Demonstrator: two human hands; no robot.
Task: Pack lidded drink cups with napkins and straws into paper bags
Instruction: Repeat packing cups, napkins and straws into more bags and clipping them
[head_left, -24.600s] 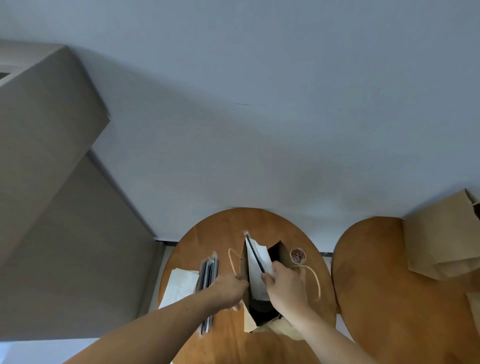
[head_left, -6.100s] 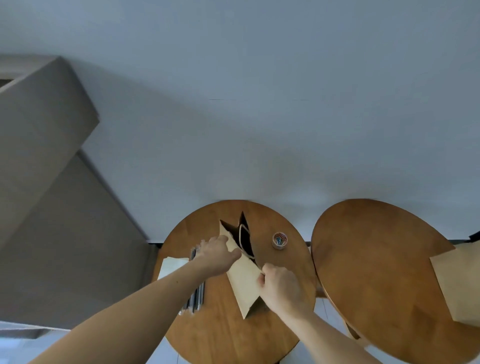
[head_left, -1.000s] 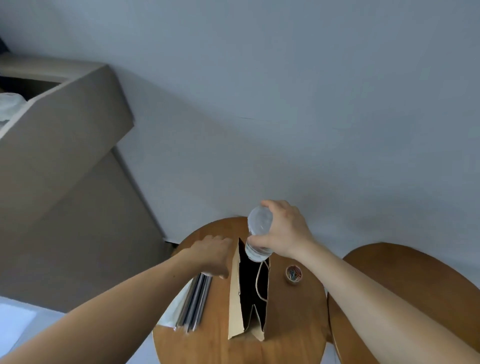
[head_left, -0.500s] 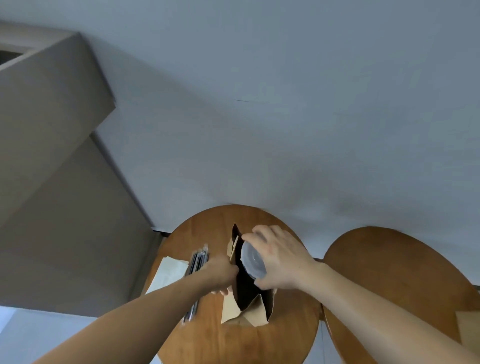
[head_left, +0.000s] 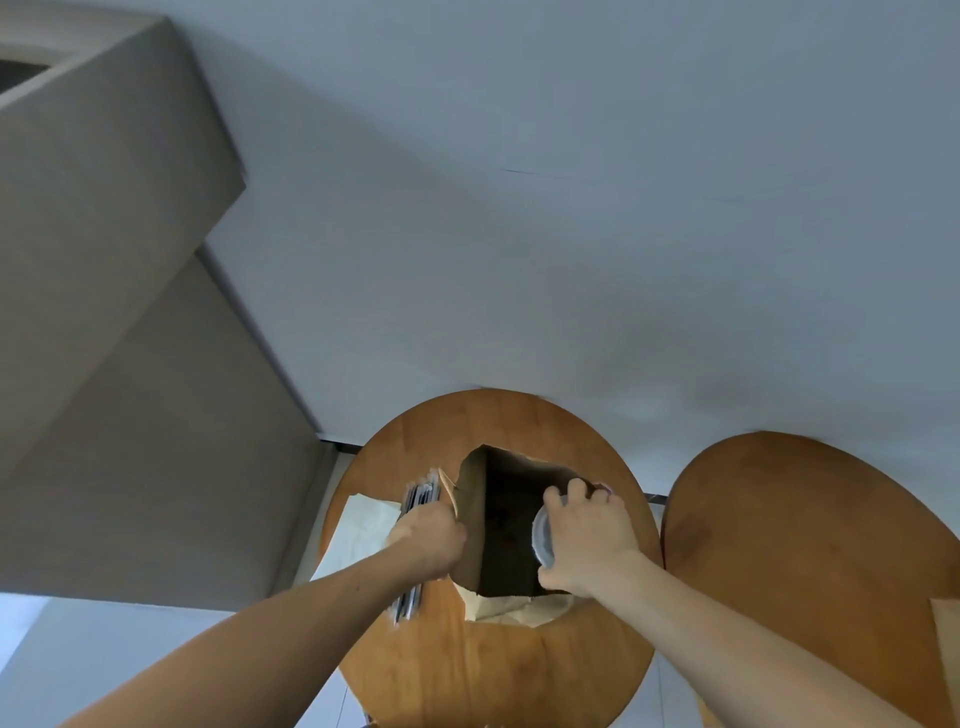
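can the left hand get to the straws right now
Probably yes: the straws lie right beside the left hand with nothing else over them, though it grips the bag and must let go first.

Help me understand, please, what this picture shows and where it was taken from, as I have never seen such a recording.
There is no machine here: a person wears a wide-angle camera on the head, looking down at their own hands. The left hand grips the rim of an open paper bag standing on a round table. The right hand holds a lidded cup at the bag's mouth. Left of the bag lie straws and white napkins.
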